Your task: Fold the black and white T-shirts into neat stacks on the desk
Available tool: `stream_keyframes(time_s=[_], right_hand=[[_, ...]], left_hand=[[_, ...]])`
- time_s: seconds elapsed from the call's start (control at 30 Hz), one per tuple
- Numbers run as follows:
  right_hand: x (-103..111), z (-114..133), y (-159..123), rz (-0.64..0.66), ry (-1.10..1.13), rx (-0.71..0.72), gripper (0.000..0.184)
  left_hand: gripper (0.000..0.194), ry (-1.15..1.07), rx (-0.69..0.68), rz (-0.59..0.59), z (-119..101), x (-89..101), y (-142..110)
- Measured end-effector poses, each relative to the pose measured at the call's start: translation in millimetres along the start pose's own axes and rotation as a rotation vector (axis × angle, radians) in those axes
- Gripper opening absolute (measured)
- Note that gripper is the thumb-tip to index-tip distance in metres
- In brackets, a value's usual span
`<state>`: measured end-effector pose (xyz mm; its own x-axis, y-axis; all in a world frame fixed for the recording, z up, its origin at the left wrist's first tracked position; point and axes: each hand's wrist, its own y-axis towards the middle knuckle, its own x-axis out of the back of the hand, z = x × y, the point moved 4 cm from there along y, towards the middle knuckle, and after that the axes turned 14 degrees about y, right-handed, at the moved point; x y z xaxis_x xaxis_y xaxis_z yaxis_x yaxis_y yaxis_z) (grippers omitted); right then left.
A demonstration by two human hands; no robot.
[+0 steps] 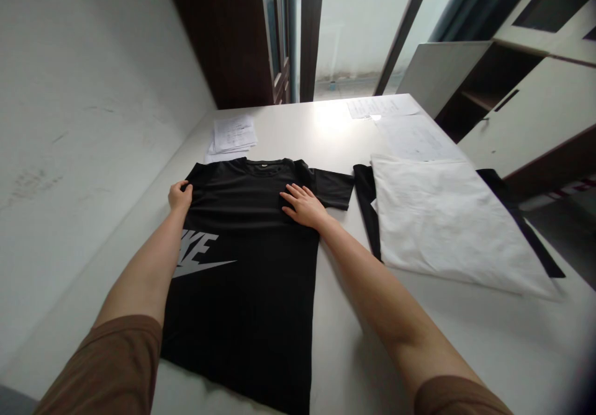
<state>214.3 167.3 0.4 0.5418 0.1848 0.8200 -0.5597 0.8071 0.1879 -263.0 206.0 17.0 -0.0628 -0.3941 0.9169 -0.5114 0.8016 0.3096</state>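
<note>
A black T-shirt (pixel 251 303) with a grey logo lies spread on the white table, its collar toward the far side. My left hand (pixel 180 196) pinches the shirt's left edge near the shoulder, fingers closed on the cloth. Flat on the upper right of the chest rests my right hand (pixel 302 205), its fingers spread. The right sleeve (pixel 333 187) sticks out past that hand. On the left, the sleeve does not show stretched out. My left forearm covers part of the logo.
Right of the shirt lies a folded white cloth (pixel 447 216) on top of a black garment (pixel 367 210). Papers (pixel 233 134) sit at the far left of the table (pixel 298 126), more sheets (pixel 405 132) at the far right. A wall (pixel 93 123) borders the left side.
</note>
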Motion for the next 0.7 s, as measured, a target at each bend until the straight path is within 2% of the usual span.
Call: stream_keyframes(time_s=[0.1,0.17,0.27,0.33,0.47,0.53,0.6,0.7], right_hand=[[2,0,-2,0.025,0.016,0.021,0.058],[5,-1,-4,0.043,0.039,0.042,0.059],[10,-4,-4,0.081,0.082,0.075,0.060],[14,-6,-3,0.109,0.125,0.098,0.053],[19,3,0,0.104,0.186,0.121,0.025],[18,11,1,0.015,0.147,0.052,0.023],[15,21,0,-0.091,0.082,-0.020,0.031],[4,42,-3,-0.128,0.019,0.045,0.049]], left_hand=[[0.032,-0.067,0.117,-0.016,2,13.3,-17],[0.032,-0.134,0.178,0.039,4,21.3,-23],[0.043,-0.226,0.302,0.274,11,30.3,-25],[0.042,-0.242,0.358,0.434,15,37.1,-24],[0.027,-0.239,0.373,0.586,10,49.7,-20],[0.026,-0.263,0.355,0.599,0,51.3,-17],[0.024,-0.303,0.315,0.566,-14,50.0,-10],[0.029,-0.335,0.249,0.439,-35,46.4,4]])
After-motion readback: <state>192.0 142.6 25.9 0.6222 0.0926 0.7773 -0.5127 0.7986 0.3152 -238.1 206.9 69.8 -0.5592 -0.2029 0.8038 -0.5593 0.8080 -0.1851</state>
